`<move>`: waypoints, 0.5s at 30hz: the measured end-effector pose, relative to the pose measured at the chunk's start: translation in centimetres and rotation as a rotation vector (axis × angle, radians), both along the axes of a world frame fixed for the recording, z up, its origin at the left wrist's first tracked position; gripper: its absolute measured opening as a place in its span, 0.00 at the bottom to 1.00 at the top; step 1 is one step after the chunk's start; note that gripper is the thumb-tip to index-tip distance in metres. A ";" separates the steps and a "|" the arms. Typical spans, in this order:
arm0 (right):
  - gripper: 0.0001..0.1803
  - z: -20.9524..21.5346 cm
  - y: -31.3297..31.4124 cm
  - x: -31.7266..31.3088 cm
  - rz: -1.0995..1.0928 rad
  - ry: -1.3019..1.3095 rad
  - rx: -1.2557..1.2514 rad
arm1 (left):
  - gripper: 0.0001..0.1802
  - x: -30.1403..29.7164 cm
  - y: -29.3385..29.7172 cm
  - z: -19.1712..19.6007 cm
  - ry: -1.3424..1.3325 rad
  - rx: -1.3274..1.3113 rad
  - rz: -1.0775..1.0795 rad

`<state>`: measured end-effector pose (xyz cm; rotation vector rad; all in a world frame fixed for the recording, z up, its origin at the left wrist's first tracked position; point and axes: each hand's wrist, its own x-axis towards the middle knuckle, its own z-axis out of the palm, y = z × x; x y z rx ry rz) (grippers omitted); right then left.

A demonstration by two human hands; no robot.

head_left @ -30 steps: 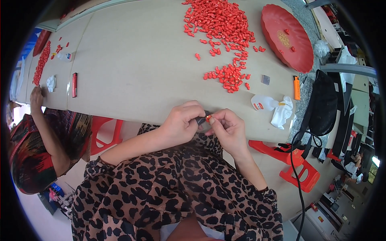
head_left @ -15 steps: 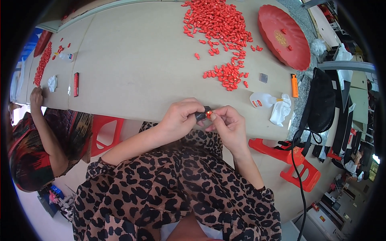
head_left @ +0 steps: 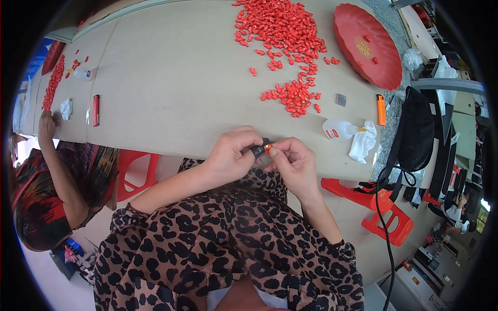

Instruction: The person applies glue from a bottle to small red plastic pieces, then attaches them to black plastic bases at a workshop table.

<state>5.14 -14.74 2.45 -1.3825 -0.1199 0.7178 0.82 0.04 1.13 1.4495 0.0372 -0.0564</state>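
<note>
My left hand (head_left: pixel 234 151) is closed on a small black object (head_left: pixel 259 150) whose kind I cannot make out, near the table's front edge. My right hand (head_left: pixel 294 160) pinches a small red piece with a gold spot (head_left: pixel 268 147) between thumb and fingers, right against the black object. Both hands nearly meet above my lap. Beyond them, on the table (head_left: pixel 171 78), lies a small heap of red gourd-shaped pieces (head_left: pixel 295 99). A much larger pile of the same pieces (head_left: pixel 280 26) spreads behind it.
At the right are a scalloped red tray (head_left: pixel 358 72), a small bottle (head_left: pixel 336 129), a white cloth (head_left: pixel 362 144), an orange tool (head_left: pixel 381 110) and a black bag (head_left: pixel 416 129). Red stools (head_left: pixel 389 223) stand below. On the left, another person's hand (head_left: pixel 46 124) reaches toward red pieces.
The red piece has turned slightly in my right fingers, its gold spot now facing up more. My hands stay in nearly the same place.
</note>
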 end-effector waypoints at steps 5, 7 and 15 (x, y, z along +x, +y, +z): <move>0.03 0.2 0.0 0.0 0.013 -0.011 -0.003 | 0.10 0.0 0.0 0.3 -0.010 0.047 -0.001; 0.03 0.2 0.0 0.0 0.023 -0.016 -0.005 | 0.10 0.0 0.0 0.3 -0.012 0.059 -0.003; 0.02 0.1 0.0 -0.1 0.024 -0.054 -0.009 | 0.10 0.1 -0.1 0.0 -0.058 0.081 0.007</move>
